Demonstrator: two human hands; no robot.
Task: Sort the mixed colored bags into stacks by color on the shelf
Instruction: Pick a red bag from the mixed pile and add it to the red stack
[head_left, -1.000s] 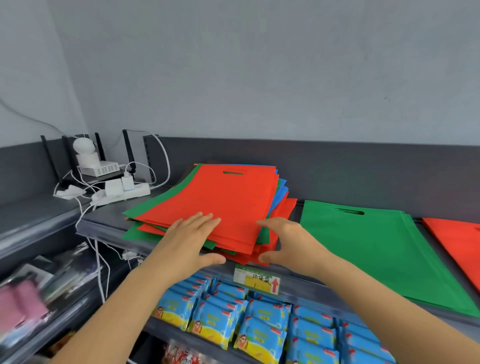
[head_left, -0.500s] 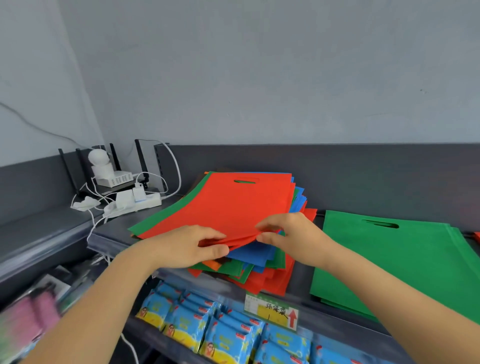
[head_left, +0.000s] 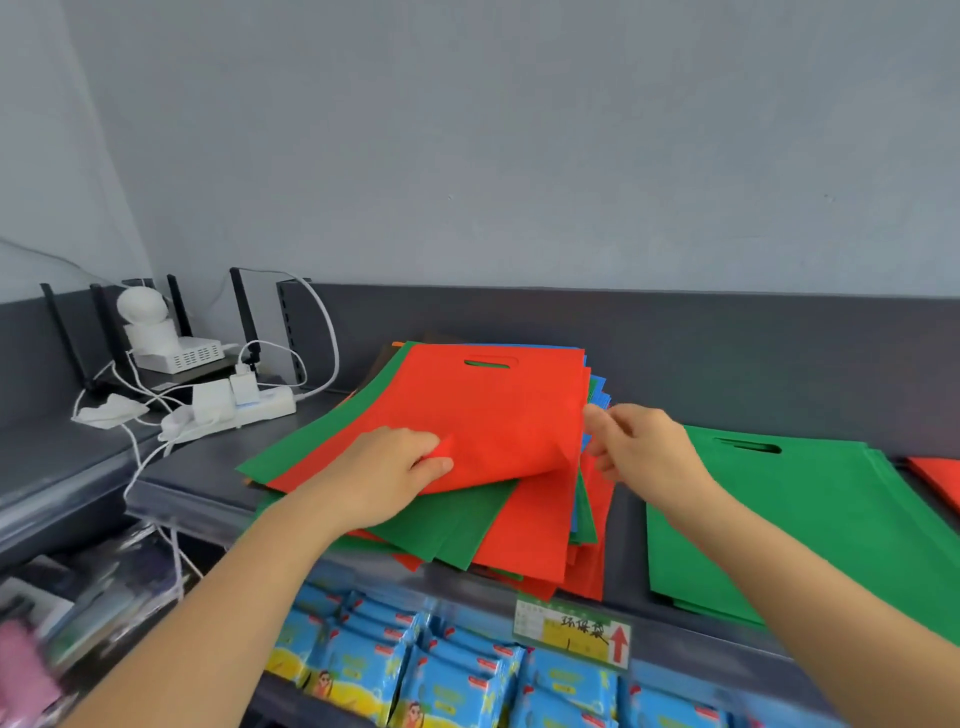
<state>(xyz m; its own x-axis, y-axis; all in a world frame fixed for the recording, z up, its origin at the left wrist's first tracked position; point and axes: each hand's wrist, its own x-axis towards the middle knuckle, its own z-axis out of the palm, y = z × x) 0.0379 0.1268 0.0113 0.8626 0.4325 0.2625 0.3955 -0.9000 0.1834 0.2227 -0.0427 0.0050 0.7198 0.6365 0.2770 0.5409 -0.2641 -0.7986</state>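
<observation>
While left hand (head_left: 387, 467) fingers stay clamped on red bag (head_left: 498, 410), right hand (head_left: 641, 449) now pinches its side edge.

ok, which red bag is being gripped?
The top red bag of the mixed pile: left hand grips its curled-up near edge. Red bags beneath and the far-right red stack lie flat.

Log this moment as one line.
left hand: grips top red bag corner | right hand: at its right edge, grip unclear | green stack: beside pile
</observation>
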